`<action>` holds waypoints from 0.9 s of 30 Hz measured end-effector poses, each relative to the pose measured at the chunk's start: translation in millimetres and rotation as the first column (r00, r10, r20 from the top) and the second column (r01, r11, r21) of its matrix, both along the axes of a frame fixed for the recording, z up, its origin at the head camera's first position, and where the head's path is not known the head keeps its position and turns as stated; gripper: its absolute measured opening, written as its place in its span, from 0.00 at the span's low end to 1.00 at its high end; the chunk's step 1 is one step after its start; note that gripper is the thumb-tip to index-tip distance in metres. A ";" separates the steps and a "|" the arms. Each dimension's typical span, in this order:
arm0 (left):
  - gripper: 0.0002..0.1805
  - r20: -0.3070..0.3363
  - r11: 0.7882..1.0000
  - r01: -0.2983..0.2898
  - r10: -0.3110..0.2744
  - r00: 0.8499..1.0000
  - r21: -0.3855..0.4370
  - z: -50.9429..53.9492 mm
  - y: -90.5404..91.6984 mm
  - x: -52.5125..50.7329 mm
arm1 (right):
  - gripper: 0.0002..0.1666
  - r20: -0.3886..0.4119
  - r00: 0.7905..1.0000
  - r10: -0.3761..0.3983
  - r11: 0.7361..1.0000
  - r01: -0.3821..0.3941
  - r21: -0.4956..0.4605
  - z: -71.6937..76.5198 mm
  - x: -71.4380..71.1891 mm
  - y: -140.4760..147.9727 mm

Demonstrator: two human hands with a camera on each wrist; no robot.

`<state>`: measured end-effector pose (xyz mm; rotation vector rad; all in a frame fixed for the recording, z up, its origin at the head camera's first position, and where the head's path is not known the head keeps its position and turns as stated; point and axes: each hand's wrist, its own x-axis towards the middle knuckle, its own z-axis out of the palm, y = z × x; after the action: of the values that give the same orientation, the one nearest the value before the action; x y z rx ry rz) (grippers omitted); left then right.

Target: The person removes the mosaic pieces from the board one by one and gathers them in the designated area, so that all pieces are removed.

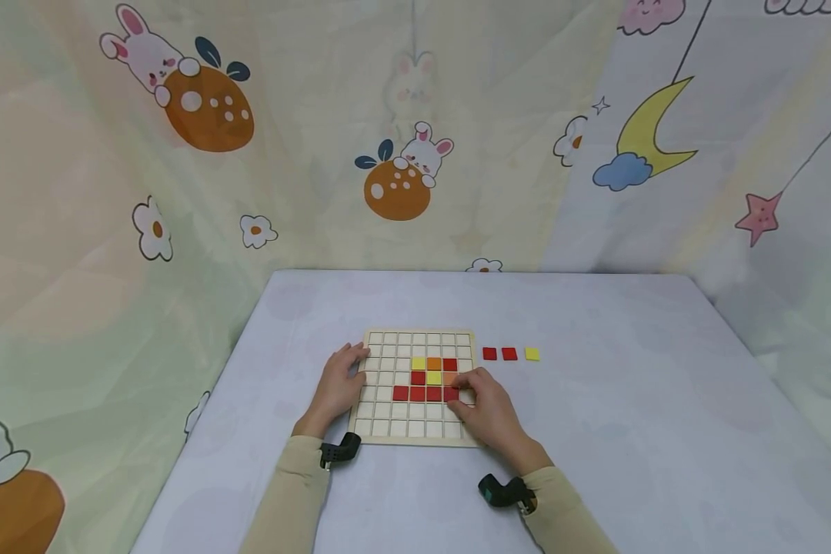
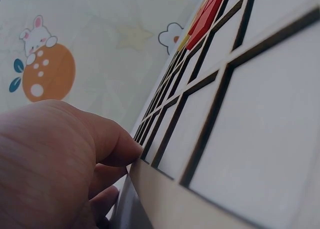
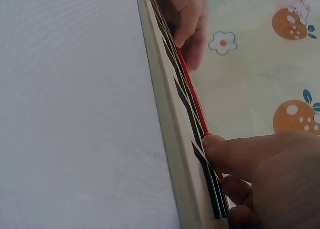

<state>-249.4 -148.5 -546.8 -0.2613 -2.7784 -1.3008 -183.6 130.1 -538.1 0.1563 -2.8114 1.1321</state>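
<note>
Our right hand (image 1: 492, 409) pinches the red end tile (image 1: 451, 394) between thumb and finger; our left hand (image 1: 338, 382), fingers relaxed, rests on the board's (image 1: 418, 411) edge to its right. The loose tiles (image 1: 509, 354) lie beyond our right hand, the nearer one, in a sideways row.

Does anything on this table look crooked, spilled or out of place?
Nothing stands out. The coloured tiles that show on the grid board sit within its cells, and the three loose tiles lie in a tidy row to its right. The right hand covers part of the board, so I can't judge there.
</note>
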 end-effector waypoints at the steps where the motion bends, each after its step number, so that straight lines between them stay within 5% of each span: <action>1: 0.23 -0.006 1.000 0.001 -0.001 1.000 0.003 -0.1 0.2 0.0 | 0.18 0.004 1.000 -0.001 1.000 0.001 -0.003 -0.1 -0.1 0.0; 16: 0.23 -0.037 1.000 -0.001 0.002 0.999 0.031 -0.5 0.5 0.1 | 0.18 -0.020 1.000 0.017 1.000 -0.017 -0.012 2.4 2.1 0.0; 27: 0.24 0.023 1.000 -0.013 0.013 1.000 0.018 -0.2 0.8 -0.4 | 0.19 -0.055 0.998 0.034 0.999 -0.032 0.029 0.6 0.9 1.9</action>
<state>-249.8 -147.6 -547.0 -0.2288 -2.7806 -1.3337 -182.7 132.0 -537.5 0.2335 -2.7864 1.0780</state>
